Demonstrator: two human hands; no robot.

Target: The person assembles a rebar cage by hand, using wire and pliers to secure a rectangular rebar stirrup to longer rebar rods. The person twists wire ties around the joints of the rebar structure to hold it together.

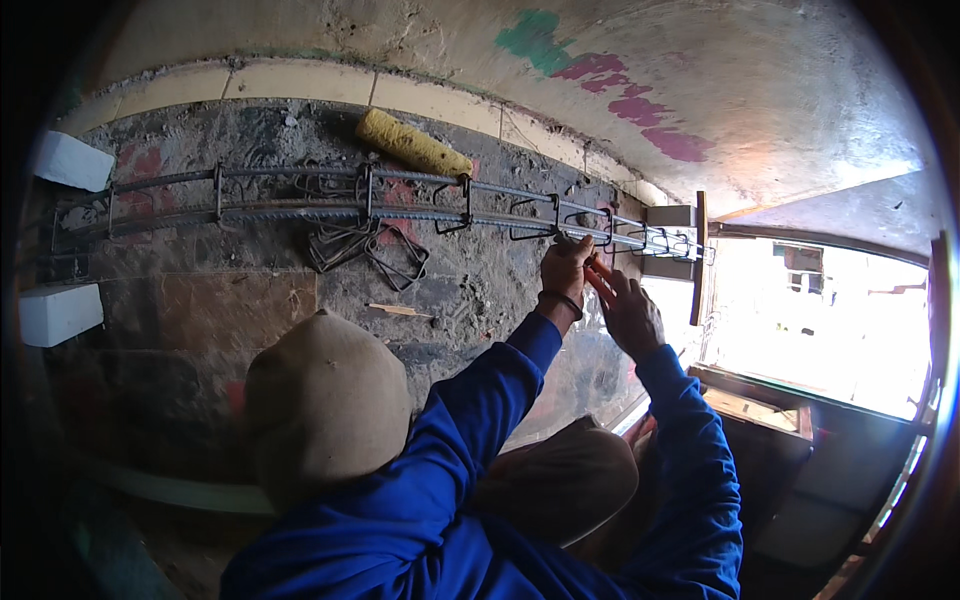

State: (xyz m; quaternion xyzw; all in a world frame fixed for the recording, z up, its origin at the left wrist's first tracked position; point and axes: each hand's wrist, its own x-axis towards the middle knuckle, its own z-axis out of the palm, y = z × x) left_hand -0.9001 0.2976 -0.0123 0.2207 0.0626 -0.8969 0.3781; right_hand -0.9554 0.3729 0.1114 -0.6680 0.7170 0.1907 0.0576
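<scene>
A long rebar cage (290,210) of ribbed steel bars with square stirrups stretches across the floor in front of me. My left hand (566,270), with a dark band at the wrist, is closed at its lower bar, beside a stirrup. What exactly its fingers pinch there is hidden. Just to its right, my right hand (632,312) is closed around a small orange-handled tool (599,266), whose tip is covered by the left hand. Several loose stirrups (400,258) lie on the floor left of my hands.
A yellow, rough cylinder (412,142) lies by the far wall, against the cage. White blocks (62,316) stand at the left, near the cage's end. A wooden board (699,258) stands upright at the right end, before a bright opening. A wood sliver (395,310) lies on the dusty floor.
</scene>
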